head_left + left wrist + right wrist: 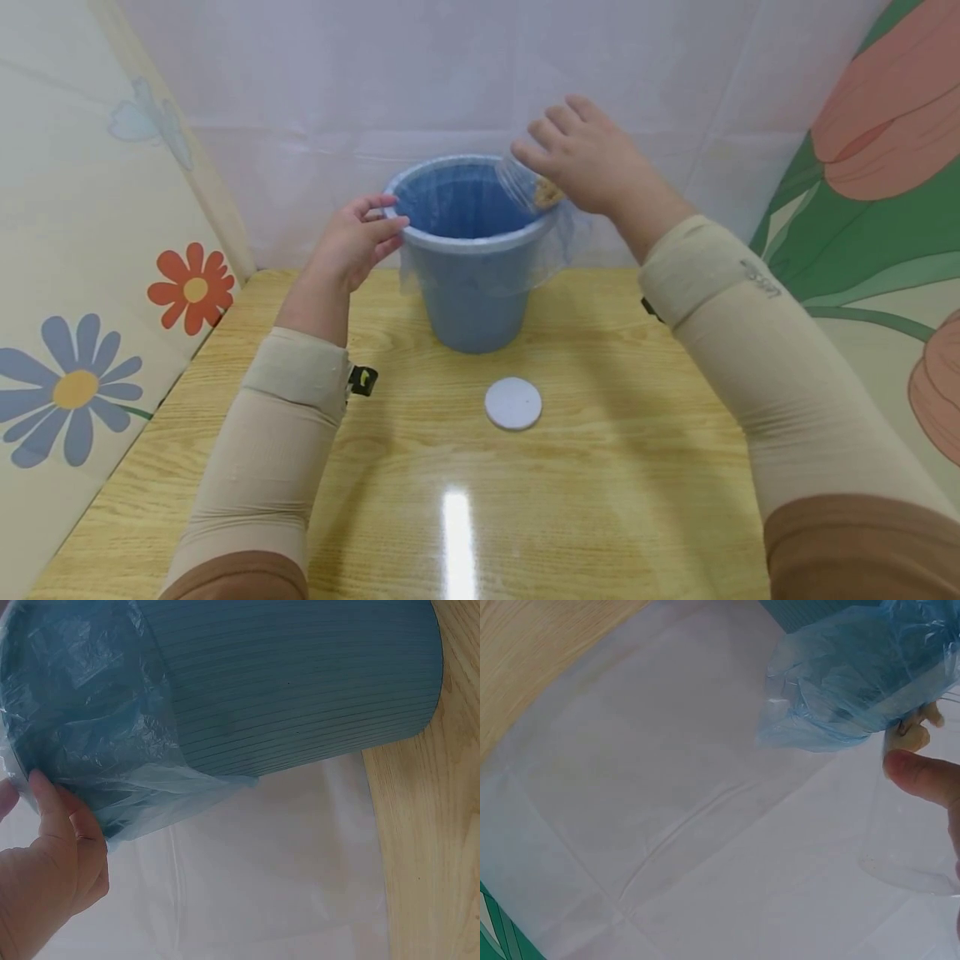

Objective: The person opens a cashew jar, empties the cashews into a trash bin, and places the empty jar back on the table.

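Left hand (352, 242) grips bin (472, 250) rim — right hand (592, 158) holds tilted clear cup (525, 183); sleeve print unreadable.

Staged recording booth, flower-printed panels (82, 275), white sheet backdrop (450, 75), wooden table (600, 500)

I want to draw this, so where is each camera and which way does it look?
Head: up on the person's head, facing forward and down at the blue bin, white lid and table; both forearms show.
Left wrist: beside the bin, facing its ribbed wall; left hand shows.
Right wrist: facing the clear cup; a fingertip shows.
All share the bin liner.
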Demonstrator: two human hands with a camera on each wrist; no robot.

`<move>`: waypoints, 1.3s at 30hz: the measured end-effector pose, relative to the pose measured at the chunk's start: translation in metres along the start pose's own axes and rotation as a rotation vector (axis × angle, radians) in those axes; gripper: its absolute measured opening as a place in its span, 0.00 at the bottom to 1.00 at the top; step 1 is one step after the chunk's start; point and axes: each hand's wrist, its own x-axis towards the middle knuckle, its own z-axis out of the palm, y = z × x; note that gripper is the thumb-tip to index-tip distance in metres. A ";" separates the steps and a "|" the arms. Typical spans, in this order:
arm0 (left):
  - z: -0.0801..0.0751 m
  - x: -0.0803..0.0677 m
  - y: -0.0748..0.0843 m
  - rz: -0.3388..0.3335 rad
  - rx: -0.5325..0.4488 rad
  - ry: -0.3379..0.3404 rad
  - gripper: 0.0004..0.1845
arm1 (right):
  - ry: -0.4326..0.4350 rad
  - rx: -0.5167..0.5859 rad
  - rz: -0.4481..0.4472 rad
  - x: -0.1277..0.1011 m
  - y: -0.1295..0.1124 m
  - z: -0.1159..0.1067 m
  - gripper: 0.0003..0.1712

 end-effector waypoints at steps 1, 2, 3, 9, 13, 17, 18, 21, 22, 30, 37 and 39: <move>0.000 0.000 0.000 0.000 -0.002 0.000 0.29 | 0.004 -0.002 -0.001 0.000 0.000 0.000 0.35; 0.000 0.000 0.000 0.000 -0.002 0.001 0.29 | 0.004 -0.004 -0.002 0.000 0.000 0.000 0.35; 0.000 0.000 0.000 -0.001 -0.003 0.002 0.29 | 0.003 -0.003 0.000 0.000 0.000 0.000 0.35; 0.000 0.000 0.000 -0.010 0.004 0.008 0.29 | 0.014 -0.006 0.007 0.000 0.001 0.002 0.35; -0.001 0.000 0.000 -0.014 0.012 0.010 0.29 | 0.004 -0.010 0.001 0.001 0.001 0.001 0.36; -0.001 -0.001 0.001 -0.016 0.020 0.011 0.30 | -0.021 -0.029 -0.005 0.002 0.001 -0.001 0.37; -0.001 -0.001 0.001 -0.016 0.021 0.011 0.30 | -0.025 -0.037 -0.006 0.002 0.000 -0.001 0.38; 0.000 -0.001 0.001 -0.017 0.024 0.015 0.29 | -0.030 -0.059 -0.008 0.002 0.000 -0.002 0.38; 0.000 -0.001 0.001 -0.017 0.023 0.016 0.29 | -0.028 -0.062 -0.006 0.002 0.000 -0.002 0.38; 0.000 0.000 0.000 -0.015 0.022 0.015 0.29 | -0.038 -0.037 0.030 0.002 0.000 0.001 0.39; 0.000 0.000 0.000 -0.013 0.008 0.007 0.29 | -0.027 -0.017 0.069 0.003 0.002 0.000 0.39; 0.000 0.000 -0.001 -0.014 0.009 0.007 0.29 | -0.045 -0.012 0.063 0.003 0.003 0.000 0.40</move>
